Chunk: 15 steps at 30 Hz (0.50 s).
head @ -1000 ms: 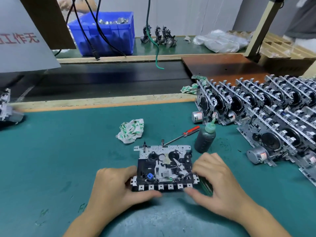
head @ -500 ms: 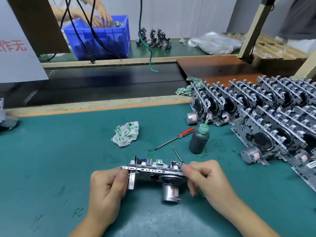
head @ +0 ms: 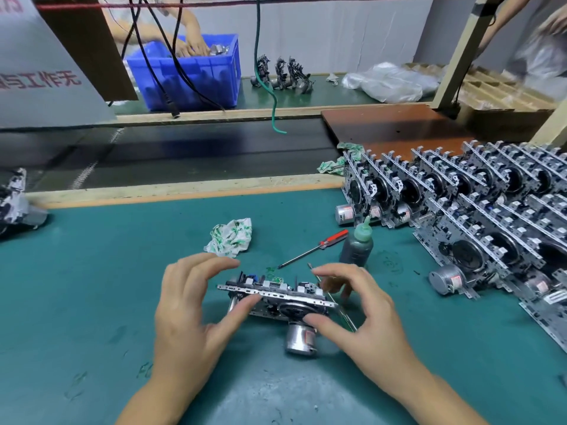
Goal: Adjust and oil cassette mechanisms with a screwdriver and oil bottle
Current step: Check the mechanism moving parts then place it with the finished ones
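Both hands flank the cassette mechanism (head: 276,297) on the green worktop (head: 92,302): the left hand (head: 190,305) grips its left end, and the right hand (head: 359,311) grips its right end along with a thin tool (head: 340,311). The screwdriver (head: 316,248) and oil bottle (head: 356,248) sit just behind.

Even bright overhead light, soft shadows under hands on desk (head: 92,302); wide-angle bending at edges; motion blur at 1–2 o'clock.
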Available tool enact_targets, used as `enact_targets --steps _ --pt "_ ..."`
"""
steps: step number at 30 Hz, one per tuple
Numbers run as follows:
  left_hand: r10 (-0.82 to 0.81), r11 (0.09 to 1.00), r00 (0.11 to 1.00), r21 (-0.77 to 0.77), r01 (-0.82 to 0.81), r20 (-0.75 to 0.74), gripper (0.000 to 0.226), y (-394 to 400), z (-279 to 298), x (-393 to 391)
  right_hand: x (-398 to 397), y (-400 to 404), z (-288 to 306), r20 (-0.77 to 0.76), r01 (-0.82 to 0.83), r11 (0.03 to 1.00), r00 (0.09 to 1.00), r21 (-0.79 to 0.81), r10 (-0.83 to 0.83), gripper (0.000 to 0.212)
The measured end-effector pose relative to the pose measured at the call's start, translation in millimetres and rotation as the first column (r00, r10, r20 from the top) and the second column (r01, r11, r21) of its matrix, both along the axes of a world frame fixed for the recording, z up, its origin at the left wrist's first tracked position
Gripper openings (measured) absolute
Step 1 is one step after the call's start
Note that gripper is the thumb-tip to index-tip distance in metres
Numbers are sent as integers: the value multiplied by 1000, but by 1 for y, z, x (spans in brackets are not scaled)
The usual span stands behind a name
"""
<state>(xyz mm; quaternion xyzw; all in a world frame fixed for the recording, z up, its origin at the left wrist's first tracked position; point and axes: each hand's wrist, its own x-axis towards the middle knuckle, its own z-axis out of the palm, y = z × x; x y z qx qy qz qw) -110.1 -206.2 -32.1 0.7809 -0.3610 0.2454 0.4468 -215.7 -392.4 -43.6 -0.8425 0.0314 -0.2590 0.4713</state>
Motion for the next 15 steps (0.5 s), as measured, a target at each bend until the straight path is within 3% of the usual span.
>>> enact_targets --steps 4,10,15 --pt "-63 994 996 99 56 69 23 -3 4 2 2 0 0 146 35 990 989 -137 -15 22" --pt "-129 985 984 131 113 123 20 -9 12 5 1 -1 0 178 74 982 983 -176 -42 39" --pt "-197 973 966 156 172 166 17 -24 19 4 3 -1 -2 211 88 938 977 -335 -16 33"
